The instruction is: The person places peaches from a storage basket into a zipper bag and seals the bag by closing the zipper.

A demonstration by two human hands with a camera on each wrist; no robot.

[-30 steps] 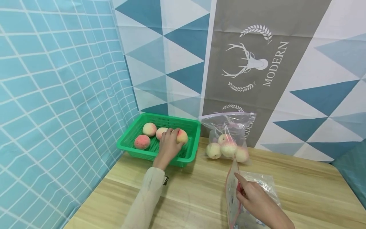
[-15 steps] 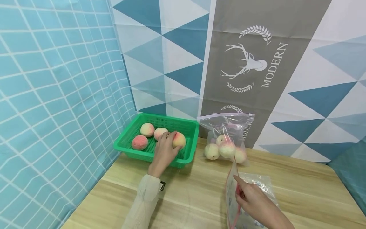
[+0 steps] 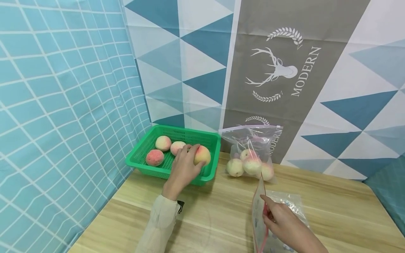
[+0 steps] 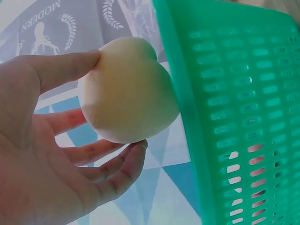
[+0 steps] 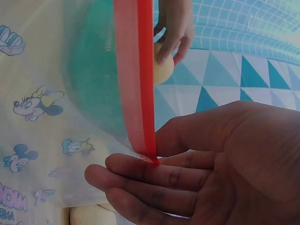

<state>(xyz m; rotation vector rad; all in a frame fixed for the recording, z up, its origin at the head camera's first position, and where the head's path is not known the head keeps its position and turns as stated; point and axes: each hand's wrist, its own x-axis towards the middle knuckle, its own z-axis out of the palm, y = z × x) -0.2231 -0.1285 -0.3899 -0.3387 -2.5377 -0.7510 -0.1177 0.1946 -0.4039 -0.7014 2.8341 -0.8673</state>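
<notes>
In the head view my left hand (image 3: 182, 168) holds a yellow-pink peach (image 3: 203, 155) over the right part of a green basket (image 3: 216, 158). Thumb and fingers lie round the peach (image 4: 129, 93) in the left wrist view, close by the basket's rim. My right hand (image 3: 282, 218) pinches the edge of a clear zip bag (image 3: 257, 214), which stands on edge with its mouth toward the left. Its red zip strip (image 5: 146, 84) and cartoon prints show in the right wrist view. Several peaches, such as a red one (image 3: 154, 157), lie in the basket.
A clear zip bag of several peaches (image 3: 252, 165) stands against the patterned backdrop (image 3: 202, 88), right of the basket. Another printed plastic bag (image 3: 289, 202) lies flat on the wooden table (image 3: 205, 214). A blue grid cloth (image 3: 63, 105) hangs at the left.
My left hand has come up slightly and a little to the right with the peach, which looks larger now. The right hand keeps its hold on the zip bag almost unmoved.
</notes>
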